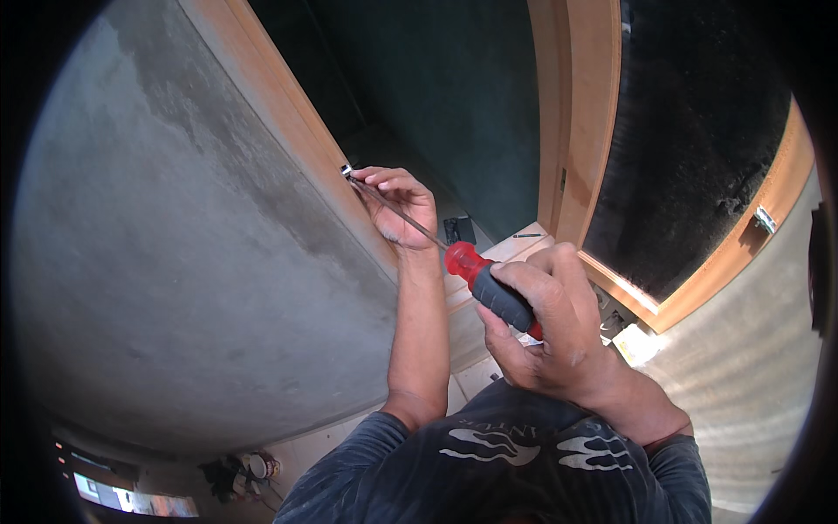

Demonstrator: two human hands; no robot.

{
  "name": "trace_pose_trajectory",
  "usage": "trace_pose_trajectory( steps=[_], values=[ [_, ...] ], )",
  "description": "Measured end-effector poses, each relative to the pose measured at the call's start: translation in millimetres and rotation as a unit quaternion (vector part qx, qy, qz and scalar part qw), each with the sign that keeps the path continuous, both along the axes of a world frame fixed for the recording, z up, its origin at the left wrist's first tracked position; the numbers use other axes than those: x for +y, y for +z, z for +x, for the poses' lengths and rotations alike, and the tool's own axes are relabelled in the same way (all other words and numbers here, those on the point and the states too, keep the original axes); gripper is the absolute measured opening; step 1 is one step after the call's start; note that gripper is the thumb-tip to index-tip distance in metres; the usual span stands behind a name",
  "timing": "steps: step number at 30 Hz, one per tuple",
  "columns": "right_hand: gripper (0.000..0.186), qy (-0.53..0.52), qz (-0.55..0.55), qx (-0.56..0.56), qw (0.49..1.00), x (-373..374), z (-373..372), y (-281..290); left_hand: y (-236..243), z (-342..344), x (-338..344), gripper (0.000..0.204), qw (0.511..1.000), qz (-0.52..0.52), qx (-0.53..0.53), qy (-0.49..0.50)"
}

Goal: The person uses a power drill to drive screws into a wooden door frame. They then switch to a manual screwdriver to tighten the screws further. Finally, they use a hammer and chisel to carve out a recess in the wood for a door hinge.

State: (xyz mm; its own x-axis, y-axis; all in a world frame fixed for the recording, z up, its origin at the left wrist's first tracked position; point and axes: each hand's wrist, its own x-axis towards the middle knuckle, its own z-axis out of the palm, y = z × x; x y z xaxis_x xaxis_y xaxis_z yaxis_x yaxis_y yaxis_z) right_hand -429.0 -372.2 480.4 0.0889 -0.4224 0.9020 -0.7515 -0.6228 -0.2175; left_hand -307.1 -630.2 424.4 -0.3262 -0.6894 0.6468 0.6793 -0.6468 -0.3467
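My right hand (559, 327) wraps round the red and dark grey handle of a screwdriver (502, 295). Its long metal shaft slants up to the left, across my left palm. The tip meets a small shiny metal fitting (346, 170) on the edge of the wooden frame (297, 96). My left hand (403, 208) is at that spot, fingers curled beside the shaft and fingertips close to the fitting. What the fingertips pinch, if anything, is too small to make out.
A grey plastered wall (192, 262) borders the frame on the left. At the right stands a wood-framed panel with dark glass (690, 148), a metal fitting (765, 220) on its edge. A dark object (458, 230) and a thin pen-like item (527, 235) lie beyond my hands.
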Motion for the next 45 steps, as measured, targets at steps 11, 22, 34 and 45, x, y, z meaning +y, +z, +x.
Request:
trace_pose_trajectory(
  steps=[11, 22, 34, 45],
  values=[
    [0.044, -0.047, 0.080, 0.010, 0.996, 4, -10, -2, 4, -5, 2, 0.010, 0.999, 0.007, 0.005, 0.035],
    [0.043, -0.045, 0.064, -0.186, 0.979, 50, -65, -16, -29, -11, 9, 0.003, 0.972, -0.046, -0.212, 0.091],
    [0.033, -0.077, 0.283, -0.541, 0.788, 64, -122, -120, -269, -21, -16, 0.022, 0.144, -0.280, -0.862, 0.398],
    [0.031, -0.118, 0.323, -0.579, 0.739, 93, -132, -147, -288, -64, -28, 0.027, -0.001, -0.313, -0.907, 0.281]
  ],
)
